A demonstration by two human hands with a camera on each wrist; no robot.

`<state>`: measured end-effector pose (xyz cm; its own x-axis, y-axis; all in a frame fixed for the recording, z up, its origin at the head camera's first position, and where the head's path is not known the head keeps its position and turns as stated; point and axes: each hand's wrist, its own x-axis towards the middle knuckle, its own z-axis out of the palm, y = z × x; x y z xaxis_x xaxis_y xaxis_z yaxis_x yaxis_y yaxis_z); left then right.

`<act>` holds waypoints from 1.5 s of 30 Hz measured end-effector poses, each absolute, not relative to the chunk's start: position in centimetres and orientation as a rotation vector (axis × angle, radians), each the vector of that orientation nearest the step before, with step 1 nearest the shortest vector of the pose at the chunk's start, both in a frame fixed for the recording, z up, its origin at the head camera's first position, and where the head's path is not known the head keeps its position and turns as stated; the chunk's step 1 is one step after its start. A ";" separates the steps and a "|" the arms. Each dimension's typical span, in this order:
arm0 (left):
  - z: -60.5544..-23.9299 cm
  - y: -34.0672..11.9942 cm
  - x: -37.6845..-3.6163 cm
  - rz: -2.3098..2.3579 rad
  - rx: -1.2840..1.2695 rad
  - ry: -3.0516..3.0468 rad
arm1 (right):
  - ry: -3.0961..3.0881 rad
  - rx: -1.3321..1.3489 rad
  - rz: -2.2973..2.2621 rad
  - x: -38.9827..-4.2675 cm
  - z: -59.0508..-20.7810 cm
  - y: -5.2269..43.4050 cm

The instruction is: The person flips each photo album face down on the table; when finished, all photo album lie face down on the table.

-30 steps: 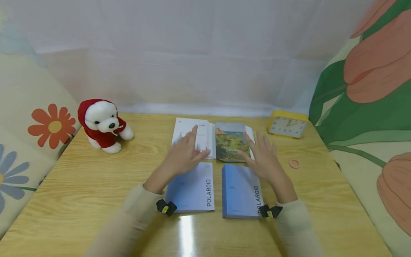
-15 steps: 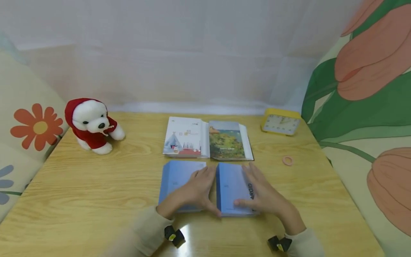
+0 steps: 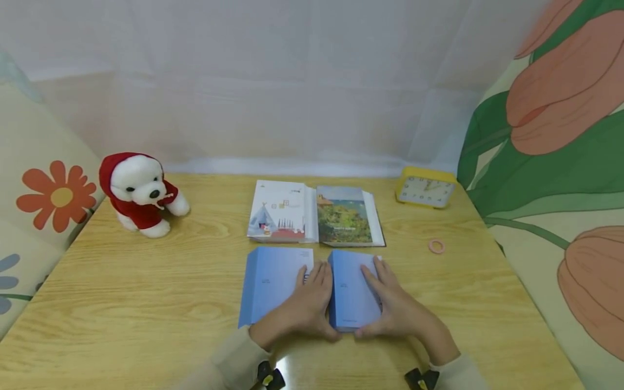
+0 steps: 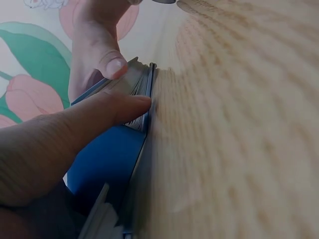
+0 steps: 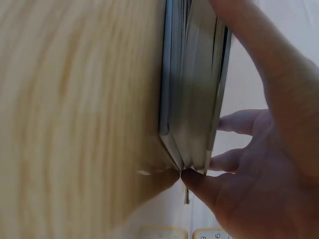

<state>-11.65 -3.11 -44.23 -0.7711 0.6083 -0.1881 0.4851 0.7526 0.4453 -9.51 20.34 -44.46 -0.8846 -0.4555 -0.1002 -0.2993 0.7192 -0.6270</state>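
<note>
A thick blue photo album point(image 3: 353, 292) lies flat on the table, with both hands around it. My left hand point(image 3: 312, 303) lies along its spine, in the gap between two blue albums, its thumb point(image 4: 114, 107) across the near page edges. My right hand point(image 3: 397, 303) holds the opposite side, with fingers over the cover and right edge and the thumb at the near corner. In the right wrist view, fingertips point(image 5: 197, 181) meet the page block's corner. To the left lies a second blue album point(image 3: 275, 279), its right side partly hidden by my left hand.
Behind lie a white album point(image 3: 278, 208) with a tent picture and an album with a landscape cover point(image 3: 343, 219). A plush white bear point(image 3: 146, 189) in a red hood sits left. At right are a yellow clock point(image 3: 426, 187) and a pink ring point(image 3: 436, 246).
Both hands have come down from over the back albums to the right blue album. In the last half second, the left fingers settled along its spine and the right hand closed on its right side.
</note>
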 end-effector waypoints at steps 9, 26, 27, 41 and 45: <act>-44.0 -3.1 -11.5 0.731 0.916 2.589 | 2.745 -0.601 -0.888 -9.0 -44.6 19.8; -40.9 -3.8 -10.9 1.235 0.895 2.369 | 2.955 -0.687 -0.833 -7.5 -43.7 17.9; -40.7 -3.8 -10.8 1.232 0.897 2.374 | 2.952 -0.679 -0.853 -7.4 -43.7 17.9; -38.9 -2.9 -9.8 1.101 1.038 2.517 | 2.610 -0.635 -1.399 -6.9 -44.4 17.2; -38.9 -2.7 -9.7 1.074 1.065 2.545 | 2.567 -0.627 -1.443 -6.8 -44.5 17.2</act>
